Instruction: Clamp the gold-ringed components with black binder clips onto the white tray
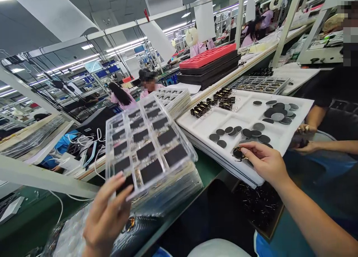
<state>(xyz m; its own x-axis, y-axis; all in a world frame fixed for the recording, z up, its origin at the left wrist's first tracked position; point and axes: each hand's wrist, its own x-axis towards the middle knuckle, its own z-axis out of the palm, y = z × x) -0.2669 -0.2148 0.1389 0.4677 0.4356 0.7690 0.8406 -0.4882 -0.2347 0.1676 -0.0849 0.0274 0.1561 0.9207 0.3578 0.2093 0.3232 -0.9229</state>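
Note:
With its fingers on the near edge, my left hand (109,208) holds a clear plastic tray (131,156) of black rectangular pieces, tilted over a stack of similar trays (179,186). My right hand (265,162) pinches a small round part (237,153), dark with a gold-coloured edge, over the near edge of a white foam tray (192,128). Grey and black discs (277,117) lie in the foam tray's compartments, several of them close to my right fingertips. Black binder clips (200,108) sit along its far left side.
A red tray (208,56) tops black trays at the back. Another clear tray (260,84) lies beyond the foam tray. Another person's hands (307,147) are at the right. A slanted metal post (50,178) stands left.

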